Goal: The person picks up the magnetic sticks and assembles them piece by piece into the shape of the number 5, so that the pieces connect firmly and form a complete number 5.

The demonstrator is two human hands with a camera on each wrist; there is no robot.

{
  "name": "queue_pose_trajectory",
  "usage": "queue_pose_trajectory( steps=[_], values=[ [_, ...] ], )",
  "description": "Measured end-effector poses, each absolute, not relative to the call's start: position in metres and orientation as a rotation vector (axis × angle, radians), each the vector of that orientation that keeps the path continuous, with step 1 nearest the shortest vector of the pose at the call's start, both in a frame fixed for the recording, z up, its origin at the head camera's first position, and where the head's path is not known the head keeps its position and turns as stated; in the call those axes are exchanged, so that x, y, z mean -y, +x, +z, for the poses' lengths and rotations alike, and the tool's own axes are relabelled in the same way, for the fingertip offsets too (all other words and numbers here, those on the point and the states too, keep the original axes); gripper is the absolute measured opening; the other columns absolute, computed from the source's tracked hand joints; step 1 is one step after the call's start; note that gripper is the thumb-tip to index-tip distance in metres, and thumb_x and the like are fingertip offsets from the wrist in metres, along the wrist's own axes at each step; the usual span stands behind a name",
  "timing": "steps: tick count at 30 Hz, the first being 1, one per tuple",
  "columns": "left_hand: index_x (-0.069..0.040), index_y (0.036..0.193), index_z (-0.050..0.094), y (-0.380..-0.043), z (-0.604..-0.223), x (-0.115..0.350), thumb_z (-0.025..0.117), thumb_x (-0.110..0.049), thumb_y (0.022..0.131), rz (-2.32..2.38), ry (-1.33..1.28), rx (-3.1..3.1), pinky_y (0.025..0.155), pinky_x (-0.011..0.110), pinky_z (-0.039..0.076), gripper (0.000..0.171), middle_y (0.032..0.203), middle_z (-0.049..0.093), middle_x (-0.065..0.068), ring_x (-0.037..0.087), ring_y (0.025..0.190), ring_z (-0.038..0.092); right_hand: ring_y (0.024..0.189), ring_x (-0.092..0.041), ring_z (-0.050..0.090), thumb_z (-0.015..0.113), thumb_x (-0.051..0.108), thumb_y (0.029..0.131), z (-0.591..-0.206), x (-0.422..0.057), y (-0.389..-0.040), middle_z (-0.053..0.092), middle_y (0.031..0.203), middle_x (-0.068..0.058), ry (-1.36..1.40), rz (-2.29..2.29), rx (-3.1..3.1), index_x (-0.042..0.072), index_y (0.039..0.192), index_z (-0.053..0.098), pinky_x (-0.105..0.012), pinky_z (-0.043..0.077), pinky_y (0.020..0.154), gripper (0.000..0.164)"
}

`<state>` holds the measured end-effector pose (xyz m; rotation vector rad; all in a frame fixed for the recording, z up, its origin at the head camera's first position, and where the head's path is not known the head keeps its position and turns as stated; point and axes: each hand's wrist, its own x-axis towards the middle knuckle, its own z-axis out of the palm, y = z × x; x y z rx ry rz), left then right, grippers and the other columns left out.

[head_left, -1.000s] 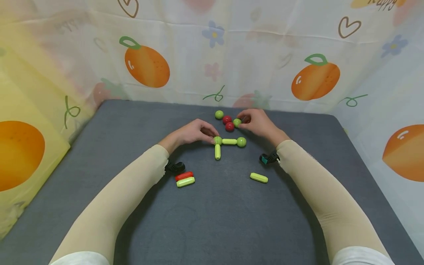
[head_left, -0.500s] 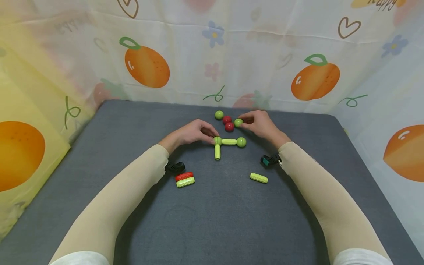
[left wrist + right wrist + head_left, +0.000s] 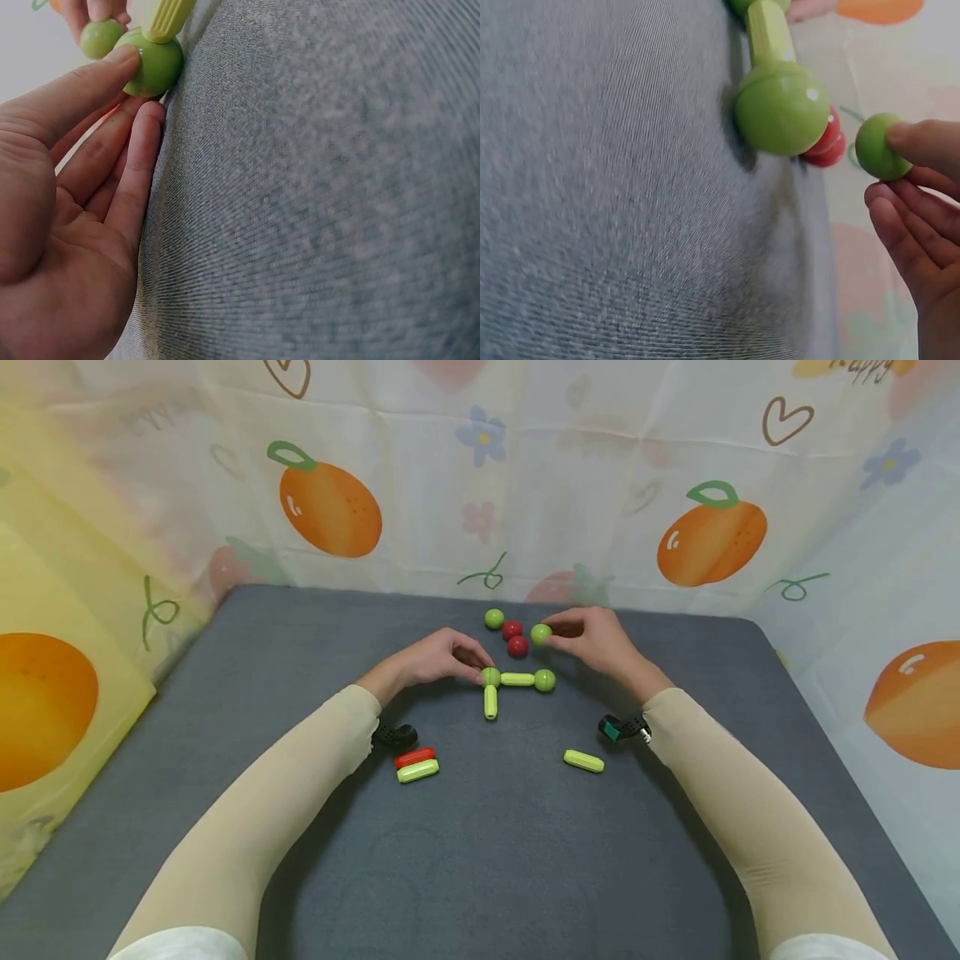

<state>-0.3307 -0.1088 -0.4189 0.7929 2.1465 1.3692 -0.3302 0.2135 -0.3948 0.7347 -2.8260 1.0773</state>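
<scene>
Two green balls and two yellow-green rods are joined in an L on the table. My left hand (image 3: pixel 442 657) pinches its corner ball (image 3: pixel 156 66) between thumb and fingers. One rod (image 3: pixel 517 679) runs right to the end ball (image 3: pixel 781 109); the other rod (image 3: pixel 491 702) points toward me. Behind the L, my right hand (image 3: pixel 596 639) pinches a loose green ball (image 3: pixel 880 147) between thumb and fingertips. In the right wrist view that ball appears raised off the table. Just left of it in the head view lie two red balls (image 3: pixel 517 647) and another green ball (image 3: pixel 494 619).
A red rod (image 3: pixel 415 758) and a yellow-green rod (image 3: pixel 417 771) lie side by side below the left wrist. Another yellow-green rod (image 3: pixel 583 761) lies at the right. The grey table (image 3: pixel 450 877) ends at a patterned curtain (image 3: pixel 570 460) behind.
My right hand has drawn the green ball slightly to the right and up, away from the red balls. The left hand keeps its hold on the corner ball.
</scene>
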Motion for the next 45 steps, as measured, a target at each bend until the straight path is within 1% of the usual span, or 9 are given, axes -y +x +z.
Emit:
queue_pose_trajectory(
  steps=[7,12,16,23,32,42,45],
  values=[
    [-0.001,0.124,0.079,-0.332,-0.420,0.108,0.081,-0.003,0.098,1.368,0.815,-2.139,0.095,0.040,0.057,0.026,0.119,0.078,0.009,0.025,0.112,0.072,0.105,-0.024,0.074,0.082,0.022,0.101,-0.384,-0.210,-0.315,0.077,0.118,-0.007,0.784,1.104,2.783,0.009,0.130,0.079,-0.046,0.058,0.094,0.032],
    [-0.001,0.125,0.079,-0.332,-0.420,0.108,0.080,-0.003,0.099,1.367,0.811,-2.128,0.095,0.039,0.057,0.026,0.119,0.078,0.009,0.025,0.112,0.072,0.103,-0.022,0.074,0.083,0.023,0.100,-0.378,-0.206,-0.302,0.078,0.116,-0.005,0.827,1.114,2.767,0.010,0.130,0.080,-0.047,0.058,0.093,0.033],
    [0.000,0.125,0.079,-0.331,-0.419,0.108,0.079,-0.003,0.099,1.370,0.817,-2.122,0.095,0.040,0.057,0.026,0.119,0.078,0.009,0.025,0.113,0.072,0.103,-0.022,0.073,0.082,0.024,0.101,-0.377,-0.205,-0.295,0.078,0.117,-0.006,0.853,1.113,2.763,0.010,0.132,0.079,-0.048,0.058,0.093,0.035],
    [0.000,0.125,0.079,-0.332,-0.418,0.109,0.079,-0.003,0.099,1.369,0.809,-2.121,0.096,0.041,0.057,0.025,0.119,0.078,0.009,0.025,0.113,0.072,0.100,-0.016,0.073,0.084,0.022,0.099,-0.379,-0.208,-0.286,0.078,0.115,0.000,0.863,1.137,2.713,0.012,0.128,0.081,-0.047,0.059,0.093,0.031],
    [0.000,0.124,0.079,-0.332,-0.419,0.109,0.080,-0.002,0.098,1.368,0.804,-2.136,0.095,0.040,0.058,0.026,0.119,0.078,0.010,0.025,0.112,0.072,0.098,-0.016,0.073,0.085,0.019,0.098,-0.376,-0.207,-0.268,0.078,0.113,0.000,0.906,1.172,2.675,0.012,0.126,0.081,-0.053,0.059,0.092,0.029],
    [0.000,0.123,0.079,-0.332,-0.419,0.110,0.080,-0.002,0.098,1.377,0.810,-2.125,0.094,0.039,0.058,0.025,0.117,0.079,0.010,0.024,0.111,0.073,0.096,-0.015,0.073,0.085,0.013,0.097,-0.378,-0.201,-0.248,0.078,0.114,0.000,0.998,1.224,2.619,0.010,0.126,0.081,-0.055,0.060,0.091,0.029],
    [0.000,0.123,0.079,-0.332,-0.419,0.110,0.080,-0.002,0.098,1.374,0.812,-2.130,0.094,0.038,0.058,0.025,0.117,0.079,0.010,0.024,0.111,0.073,0.096,-0.014,0.073,0.085,0.013,0.097,-0.380,-0.198,-0.242,0.078,0.115,0.002,1.030,1.233,2.612,0.011,0.126,0.081,-0.053,0.060,0.091,0.029]
  ],
)
